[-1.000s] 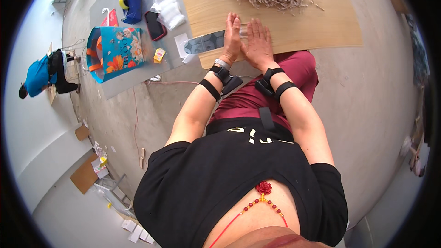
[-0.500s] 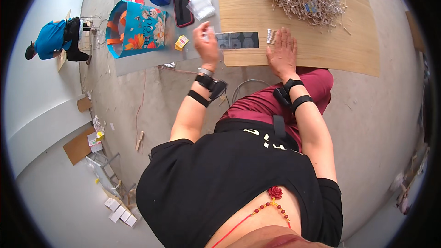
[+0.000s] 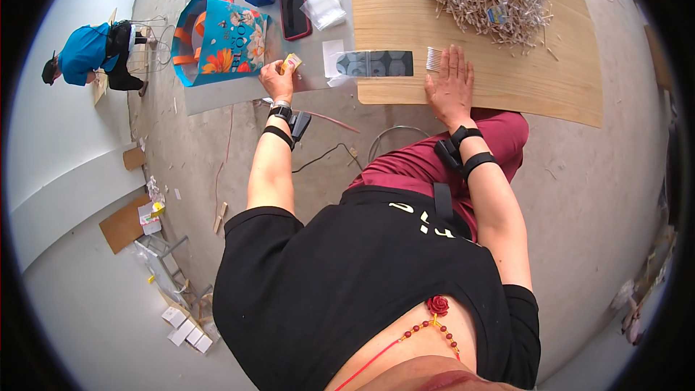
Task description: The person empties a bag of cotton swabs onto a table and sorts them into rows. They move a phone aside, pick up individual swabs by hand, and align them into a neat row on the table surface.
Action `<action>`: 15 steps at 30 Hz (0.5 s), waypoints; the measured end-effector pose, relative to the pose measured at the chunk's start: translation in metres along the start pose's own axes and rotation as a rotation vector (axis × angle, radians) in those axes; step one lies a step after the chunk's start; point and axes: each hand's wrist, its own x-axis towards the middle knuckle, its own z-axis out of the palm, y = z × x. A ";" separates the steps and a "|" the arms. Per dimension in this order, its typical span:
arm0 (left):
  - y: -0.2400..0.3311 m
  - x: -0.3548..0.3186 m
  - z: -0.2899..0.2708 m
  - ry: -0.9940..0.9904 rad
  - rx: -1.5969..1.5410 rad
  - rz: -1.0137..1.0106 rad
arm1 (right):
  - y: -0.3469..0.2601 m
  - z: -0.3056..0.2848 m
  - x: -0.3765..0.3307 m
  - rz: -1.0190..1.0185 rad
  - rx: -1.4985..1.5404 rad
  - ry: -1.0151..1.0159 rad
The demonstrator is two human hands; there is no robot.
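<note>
My left hand (image 3: 276,78) grasps a small yellow packet (image 3: 291,63) over the grey mat (image 3: 217,98), its long axis pointing up-right. My right hand (image 3: 450,85) lies flat, fingers released, on the wooden board (image 3: 507,80), touching a small bundle of sticks (image 3: 434,58).

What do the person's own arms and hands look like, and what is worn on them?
Both forearms are bare below short black sleeves. The left hand has a watch-like band and a black strap with a small black device at the wrist. The right hand has two black straps with a similar black device. No gloves.
</note>
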 end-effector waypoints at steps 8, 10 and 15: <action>0.005 -0.002 0.000 0.013 -0.034 -0.057 | -0.001 0.000 0.000 -0.012 0.020 0.018; 0.008 -0.002 0.000 0.006 -0.019 -0.060 | 0.000 0.000 0.000 -0.011 0.022 0.023; 0.016 -0.003 -0.003 -0.019 -0.071 -0.117 | 0.000 -0.001 0.000 -0.009 0.029 0.033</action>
